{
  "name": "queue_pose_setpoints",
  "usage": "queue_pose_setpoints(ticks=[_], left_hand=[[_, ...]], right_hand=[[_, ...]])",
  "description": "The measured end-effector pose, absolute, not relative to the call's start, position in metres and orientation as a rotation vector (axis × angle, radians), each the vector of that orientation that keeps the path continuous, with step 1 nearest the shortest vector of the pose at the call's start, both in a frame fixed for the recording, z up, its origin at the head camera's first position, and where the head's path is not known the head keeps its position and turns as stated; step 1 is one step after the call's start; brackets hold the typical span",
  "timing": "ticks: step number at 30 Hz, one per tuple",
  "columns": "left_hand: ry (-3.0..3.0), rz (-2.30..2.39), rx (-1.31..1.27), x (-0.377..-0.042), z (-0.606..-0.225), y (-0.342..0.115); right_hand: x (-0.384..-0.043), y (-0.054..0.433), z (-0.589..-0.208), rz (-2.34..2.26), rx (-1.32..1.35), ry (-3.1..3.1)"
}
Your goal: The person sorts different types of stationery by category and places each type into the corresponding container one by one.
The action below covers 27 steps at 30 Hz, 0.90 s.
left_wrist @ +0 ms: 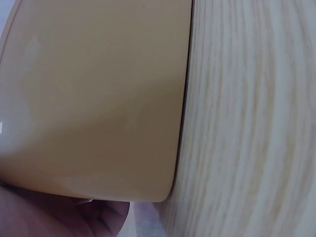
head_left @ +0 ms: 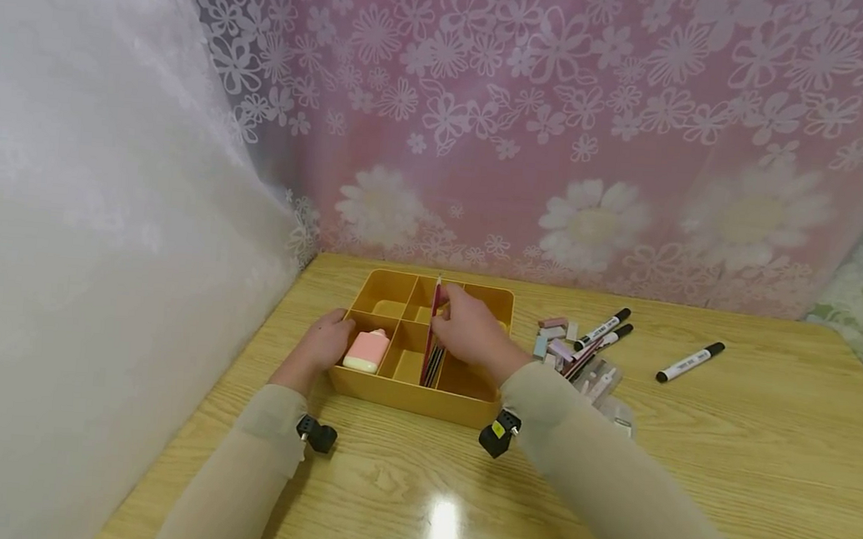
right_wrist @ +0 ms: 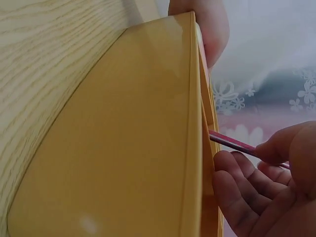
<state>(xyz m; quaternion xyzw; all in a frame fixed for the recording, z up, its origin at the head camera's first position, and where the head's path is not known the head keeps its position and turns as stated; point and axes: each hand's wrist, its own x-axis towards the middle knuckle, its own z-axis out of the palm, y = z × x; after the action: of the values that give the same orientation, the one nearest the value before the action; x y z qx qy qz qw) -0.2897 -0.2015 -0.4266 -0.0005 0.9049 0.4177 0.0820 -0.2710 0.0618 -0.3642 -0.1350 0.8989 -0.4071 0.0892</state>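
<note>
A yellow divided organizer box point(head_left: 407, 398) sits on the table. My left hand point(head_left: 323, 341) grips its left side, fingers at the rim; in the left wrist view, part of that hand point(left_wrist: 44, 217) shows beside the box's smooth wall point(left_wrist: 103, 98). Over the middle compartments, my right hand point(head_left: 468, 326) pinches a dark red pencil point(head_left: 430, 340) between thumb and fingers. The pencil stands nearly upright, its lower end inside the front middle compartment beside several dark pencils point(head_left: 435, 367). The right wrist view shows the pencil point(right_wrist: 229, 142) crossing the box rim. A pink-and-cream bottle-shaped item point(head_left: 369, 350) lies in the front left compartment.
Right of the box lies a loose pile with small pastel blocks point(head_left: 540, 346), two black-capped markers point(head_left: 603, 330), and clear-wrapped items point(head_left: 604, 382). Another marker point(head_left: 688, 363) lies apart, farther right. A white wall covering point(head_left: 103, 238) rises at left, a pink floral curtain point(head_left: 483, 181) behind.
</note>
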Motion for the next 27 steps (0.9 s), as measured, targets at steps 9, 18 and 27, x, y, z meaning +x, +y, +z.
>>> queue_pose_setpoints(ticks=[9,18,27], left_hand=[[2.689,1.268,-0.018,-0.289,-0.427,-0.202],[2.693,1.272,-0.014,-0.289,-0.427,-0.203],[2.689,1.274,-0.018,-0.289,-0.428,-0.202]], right_hand=[[-0.274,0.081,-0.364,-1.269,-0.358,2.640],[-0.277,0.118,-0.363,-1.179,-0.329,2.741],[-0.277,0.179,-0.361,-0.975,-0.252,2.857]])
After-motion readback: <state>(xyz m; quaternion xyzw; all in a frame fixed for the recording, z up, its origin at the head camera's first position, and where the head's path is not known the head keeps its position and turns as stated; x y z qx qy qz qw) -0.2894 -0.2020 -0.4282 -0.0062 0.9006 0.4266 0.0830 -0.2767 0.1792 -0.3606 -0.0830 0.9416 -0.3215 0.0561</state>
